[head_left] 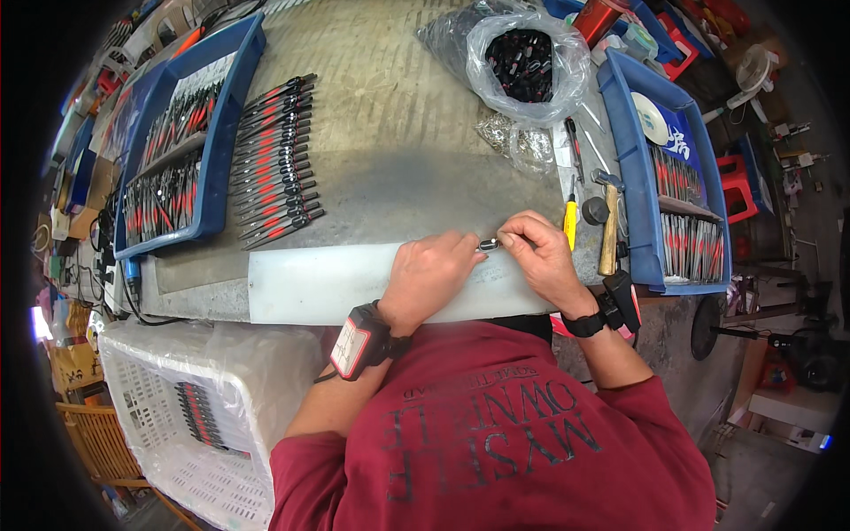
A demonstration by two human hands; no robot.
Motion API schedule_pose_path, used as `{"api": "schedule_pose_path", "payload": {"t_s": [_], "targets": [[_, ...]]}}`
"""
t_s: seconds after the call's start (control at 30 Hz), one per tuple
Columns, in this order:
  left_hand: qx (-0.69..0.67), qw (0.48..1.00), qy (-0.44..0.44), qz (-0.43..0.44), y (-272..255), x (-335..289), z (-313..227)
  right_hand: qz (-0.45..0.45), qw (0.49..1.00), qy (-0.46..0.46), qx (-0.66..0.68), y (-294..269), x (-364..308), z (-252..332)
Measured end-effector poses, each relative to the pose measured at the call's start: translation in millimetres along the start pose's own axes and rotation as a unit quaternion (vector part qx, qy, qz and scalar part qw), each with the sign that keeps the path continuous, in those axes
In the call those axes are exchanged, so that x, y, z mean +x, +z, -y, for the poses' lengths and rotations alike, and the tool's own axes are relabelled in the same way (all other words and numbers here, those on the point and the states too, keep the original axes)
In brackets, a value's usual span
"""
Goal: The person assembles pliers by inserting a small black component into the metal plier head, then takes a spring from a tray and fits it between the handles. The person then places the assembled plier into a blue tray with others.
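My left hand [431,274] and my right hand [540,250] meet at the front edge of the workbench, over a white strip [310,283]. Between their fingertips they pinch a small dark metal part [490,242]. Both hands are closed on it; most of the part is hidden by my fingers. A yellow-handled tool [570,221] and a wooden-handled hammer [608,232] lie just right of my right hand. A row of black-and-red tools [276,164] lies on the bench to the left.
Blue trays of black-and-red tools stand at the left [190,142] and right [673,203]. A clear plastic bag of dark parts [527,62] sits at the back. A white plastic crate [190,416] holding a few tools stands below the bench on the left.
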State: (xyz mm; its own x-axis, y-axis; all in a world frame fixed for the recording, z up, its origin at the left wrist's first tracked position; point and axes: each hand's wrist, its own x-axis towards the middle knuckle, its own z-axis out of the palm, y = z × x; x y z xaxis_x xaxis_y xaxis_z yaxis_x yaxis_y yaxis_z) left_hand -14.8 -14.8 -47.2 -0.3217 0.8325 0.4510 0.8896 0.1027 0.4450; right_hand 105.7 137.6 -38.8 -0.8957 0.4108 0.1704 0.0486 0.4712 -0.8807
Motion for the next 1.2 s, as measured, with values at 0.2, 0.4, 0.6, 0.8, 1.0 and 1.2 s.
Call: {"api": "schedule_pose_path", "payload": {"t_s": [0.2,0.4,0.6,0.8,1.0,1.2], "targets": [[-0.001,1.0,0.006,-0.008,0.8,0.2,0.1,-0.006,0.99,-0.086,-0.107,-4.1,0.8,1.9],[0.005,1.0,0.008,-0.01,0.4,0.2,-0.6,-0.022,0.984,-0.111,-0.139,-0.4,-3.1,6.2],[0.011,1.0,0.006,-0.003,0.6,-0.3,-0.9,-0.035,0.977,-0.128,-0.167,4.6,-5.2,6.6],[0.034,0.999,0.019,0.008,0.9,-1.0,-1.6,-0.025,0.969,-0.132,-0.209,3.6,-5.0,9.1],[0.074,0.996,0.035,0.02,1.3,-2.5,-3.1,-0.007,0.951,-0.149,-0.271,4.3,-4.2,15.1],[0.083,0.995,0.048,0.016,1.1,-2.2,-3.1,-0.004,0.946,-0.141,-0.293,5.9,-5.8,13.7]]}}
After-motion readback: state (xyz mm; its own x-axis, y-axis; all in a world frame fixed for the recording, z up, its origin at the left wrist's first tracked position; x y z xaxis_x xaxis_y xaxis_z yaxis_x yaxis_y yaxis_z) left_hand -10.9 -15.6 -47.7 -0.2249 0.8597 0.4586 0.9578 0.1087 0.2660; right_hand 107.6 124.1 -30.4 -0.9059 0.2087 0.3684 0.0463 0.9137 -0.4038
